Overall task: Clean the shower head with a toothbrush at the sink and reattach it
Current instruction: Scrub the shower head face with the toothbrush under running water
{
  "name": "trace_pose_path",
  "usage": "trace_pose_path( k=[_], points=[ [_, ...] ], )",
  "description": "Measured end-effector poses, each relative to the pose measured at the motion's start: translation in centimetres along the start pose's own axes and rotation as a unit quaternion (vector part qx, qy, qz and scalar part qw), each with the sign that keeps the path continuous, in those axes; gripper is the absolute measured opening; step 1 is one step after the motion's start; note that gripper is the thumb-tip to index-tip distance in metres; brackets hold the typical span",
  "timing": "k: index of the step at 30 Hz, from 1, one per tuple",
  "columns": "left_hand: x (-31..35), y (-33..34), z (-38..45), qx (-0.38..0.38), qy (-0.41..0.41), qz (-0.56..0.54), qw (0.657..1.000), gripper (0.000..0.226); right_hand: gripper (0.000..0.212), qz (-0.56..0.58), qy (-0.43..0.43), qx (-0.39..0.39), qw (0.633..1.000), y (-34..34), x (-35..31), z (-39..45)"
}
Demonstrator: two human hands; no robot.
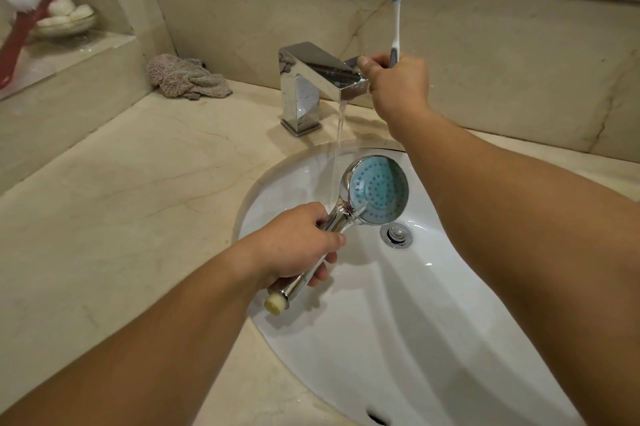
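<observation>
Firmly in left hand [298,245]: shower head [375,190]

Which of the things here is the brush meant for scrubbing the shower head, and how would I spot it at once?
Start at the chrome faucet behind the white sink. The right hand at its lever grips a toothbrush pointing straight up. It is slim, white-handled, with a blue head, unlike the red-handled, white-bristled brush on the far left ledge.
</observation>
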State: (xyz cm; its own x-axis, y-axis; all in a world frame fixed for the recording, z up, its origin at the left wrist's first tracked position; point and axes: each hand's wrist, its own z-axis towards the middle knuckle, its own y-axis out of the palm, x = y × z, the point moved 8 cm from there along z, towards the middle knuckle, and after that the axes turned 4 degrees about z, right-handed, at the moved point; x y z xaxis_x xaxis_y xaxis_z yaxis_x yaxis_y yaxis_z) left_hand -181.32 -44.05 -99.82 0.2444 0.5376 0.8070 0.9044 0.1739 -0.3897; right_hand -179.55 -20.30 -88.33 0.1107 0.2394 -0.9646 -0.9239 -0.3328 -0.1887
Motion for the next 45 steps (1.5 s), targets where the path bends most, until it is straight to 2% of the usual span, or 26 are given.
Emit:
trace_pose_path(
  k=[7, 19, 23, 27, 29, 33, 36, 38, 40, 45],
  points=[
    [-0.2, -0.1, -0.4, -0.002, -0.002, -0.01, 1.0, 0.015, 0.012, 0.001, -0.004, -0.004, 1.0, -0.1, 0.1, -0.1],
    [-0.5, -0.3, -1.3, 0.01, -0.008, -0.069, 0.998, 0.016, 0.013, 0.008, 0.015, -0.055, 0.998, -0.2, 0.1, -0.9],
    [-0.5, 0.2, -1.7, -0.001, -0.01, -0.085, 0.996, 0.014, 0.009, 0.019, 0.009, -0.007, 1.0, -1.0, -1.4, -1.2],
    [-0.1, 0.8, -1.9, -0.014, -0.009, -0.107, 0.994, 0.011, 0.03, -0.025, -0.022, 0.065, 0.997, -4.3, -2.2, -3.9],
    [0.0, 1.0, -1.9, -0.019, -0.011, -0.112, 0.993, 0.009, 0.037, -0.069, -0.04, 0.076, 0.994, -6.6, -1.6, -6.4],
    [0.3, 0.5, -0.9, -0.03, -0.023, -0.123, 0.992, 0.01, 0.032, -0.193, -0.048, 0.002, 0.98, -9.5, 2.8, -11.5],
    [0.9, 0.5, 0.1, -0.067, -0.053, -0.126, 0.988, 0.007, 0.024, -0.302, -0.073, -0.098, 0.946, -9.3, 5.3, -13.9],
    [1.2, 0.4, 0.9, -0.07, -0.071, -0.116, 0.988, 0.005, 0.017, -0.329, -0.083, -0.134, 0.931, -8.8, 5.7, -14.5],
    [1.1, 0.2, 1.8, -0.056, -0.082, -0.114, 0.989, 0.006, 0.02, -0.341, -0.089, -0.147, 0.924, -8.3, 5.7, -14.5],
    [0.6, -0.5, 3.4, -0.034, -0.095, -0.106, 0.989, 0.011, 0.009, -0.377, -0.093, -0.152, 0.909, -7.0, 5.8, -13.2]
  ],
)
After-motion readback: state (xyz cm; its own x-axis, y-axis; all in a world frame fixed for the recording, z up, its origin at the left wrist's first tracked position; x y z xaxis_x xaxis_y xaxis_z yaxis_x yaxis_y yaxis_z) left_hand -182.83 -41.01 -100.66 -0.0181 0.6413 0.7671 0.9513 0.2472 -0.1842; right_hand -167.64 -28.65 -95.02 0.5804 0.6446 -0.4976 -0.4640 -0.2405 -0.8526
